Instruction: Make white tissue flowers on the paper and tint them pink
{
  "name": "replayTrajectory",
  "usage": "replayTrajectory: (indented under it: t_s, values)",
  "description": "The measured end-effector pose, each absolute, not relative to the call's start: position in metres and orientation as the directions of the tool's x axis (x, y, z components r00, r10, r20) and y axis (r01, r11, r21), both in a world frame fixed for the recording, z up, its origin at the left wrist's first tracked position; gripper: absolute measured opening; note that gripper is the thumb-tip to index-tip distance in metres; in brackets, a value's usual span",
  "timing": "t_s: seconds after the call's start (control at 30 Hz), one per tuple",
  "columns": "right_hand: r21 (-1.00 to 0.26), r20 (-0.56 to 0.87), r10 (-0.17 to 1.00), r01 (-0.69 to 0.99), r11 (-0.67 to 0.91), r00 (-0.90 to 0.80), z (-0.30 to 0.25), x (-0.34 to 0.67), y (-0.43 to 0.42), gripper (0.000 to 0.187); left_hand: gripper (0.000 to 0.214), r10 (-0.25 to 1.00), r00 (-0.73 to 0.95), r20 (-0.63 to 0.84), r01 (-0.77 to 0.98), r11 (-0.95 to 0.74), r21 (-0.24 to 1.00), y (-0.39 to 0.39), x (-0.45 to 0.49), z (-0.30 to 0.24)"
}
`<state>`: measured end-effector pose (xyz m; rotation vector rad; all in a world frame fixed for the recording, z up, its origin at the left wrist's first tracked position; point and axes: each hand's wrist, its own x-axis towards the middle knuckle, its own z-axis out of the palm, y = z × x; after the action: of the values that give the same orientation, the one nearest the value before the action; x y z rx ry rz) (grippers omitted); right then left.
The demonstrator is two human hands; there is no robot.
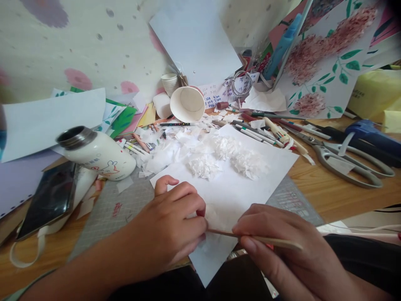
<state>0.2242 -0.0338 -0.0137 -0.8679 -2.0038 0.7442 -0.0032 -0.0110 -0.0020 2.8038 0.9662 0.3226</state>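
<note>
My right hand [278, 238] pinches a thin wooden stick [275, 242] between thumb and fingers, its tip pointing left. Close by, my left hand [175, 217] has its fingers curled at the stick's tip; what they hold, if anything, is hidden behind them. Both hands are over the lower part of a white sheet of paper [272, 163], one corner of which hangs past the table's front edge. Three ruffled white paper clumps [203, 166] sit on the sheet beyond my hands. A faint whitish patch [216, 215] shows on the paper between the hands.
A grey cutting mat [103, 221] lies under the sheet. Left are an uncapped white bottle [103, 154] and a phone [50, 196]. Paper scraps [166, 150] and a tipped paper cup [188, 104] are behind. Large scissors [338, 159] and pens [250, 133] lie right.
</note>
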Motion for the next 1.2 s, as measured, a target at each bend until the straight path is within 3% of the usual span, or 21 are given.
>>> replayTrajectory:
  t_s: [0.13, 0.3, 0.47, 0.63, 0.8, 0.97, 1.07, 1.2]
  values:
    - [-0.639, 0.518, 0.714, 0.342, 0.689, -0.472, -0.020, 0.220, -0.032, 0.015, 0.013, 0.642, 0.755, 0.136, 0.596, -0.758, 0.265, -0.007, -0.007, 0.000]
    - [-0.595, 0.528, 0.710, 0.394, 0.701, -0.465, -0.020, 0.218, -0.031, 0.017, 0.014, 0.643, 0.757, 0.113, 0.597, -0.751, 0.282, -0.005, -0.010, 0.001]
    - [-0.761, 0.349, 0.823, 0.377, 0.528, -0.449, -0.014, 0.223, -0.032, 0.017, 0.015, 0.633, 0.771, 0.079, 0.593, -0.756, 0.277, -0.003, -0.010, -0.001]
    - [-0.903, 0.284, 0.933, 0.265, 0.337, -0.220, -0.019, 0.234, -0.037, 0.013, 0.013, 0.620, 0.780, 0.084, 0.576, -0.764, 0.291, -0.001, -0.012, -0.001]
    - [-0.891, 0.363, 0.926, 0.252, 0.378, -0.106, -0.018, 0.237, -0.041, 0.011, 0.009, 0.623, 0.777, 0.092, 0.569, -0.756, 0.323, -0.002, -0.012, 0.000]
    - [-0.895, 0.333, 0.941, 0.294, 0.335, -0.059, -0.016, 0.243, -0.043, 0.011, 0.009, 0.608, 0.787, 0.103, 0.540, -0.761, 0.360, -0.003, -0.012, -0.001]
    - [-0.873, 0.377, 0.920, 0.292, 0.391, -0.106, -0.019, 0.245, -0.042, 0.011, 0.019, 0.618, 0.780, 0.092, 0.553, -0.751, 0.361, -0.004, -0.011, -0.002]
    - [-0.863, 0.410, 0.893, 0.236, 0.446, -0.185, -0.022, 0.241, -0.041, 0.020, 0.008, 0.628, 0.775, 0.072, 0.567, -0.740, 0.360, -0.005, -0.010, -0.001]
